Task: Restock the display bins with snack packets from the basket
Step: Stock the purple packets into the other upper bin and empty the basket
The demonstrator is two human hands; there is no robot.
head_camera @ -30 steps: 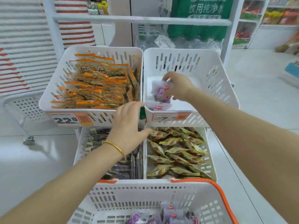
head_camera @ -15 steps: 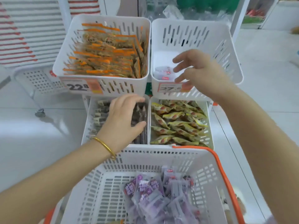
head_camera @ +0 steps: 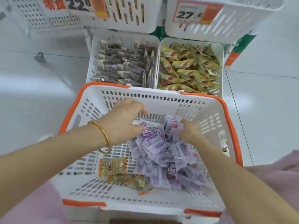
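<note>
The white basket [head_camera: 161, 94] with orange handles sits low in front of me. A heap of purple snack packets [head_camera: 161, 149] fills its right half. My left hand [head_camera: 123, 123], with a gold bangle on the wrist, hovers curved over the heap's far left edge, and its thumb touches a packet. My right hand [head_camera: 189, 132] reaches into the heap's far side, its fingers pinching purple packets there. The white display bin [head_camera: 234, 21] tagged 27.6 shows only its front wall at the top right.
A brown and orange packet [head_camera: 112, 166] and some loose wrappers lie in the basket's left part. Behind the basket, one lower bin [head_camera: 123, 62] holds dark packets and another [head_camera: 189, 68] holds yellow ones. The 22.8 bin [head_camera: 126, 15] is top left. White floor lies on both sides.
My view has dropped from the bins to the basket. Both hands came back from the bins and went down into the basket, onto the purple packets.
</note>
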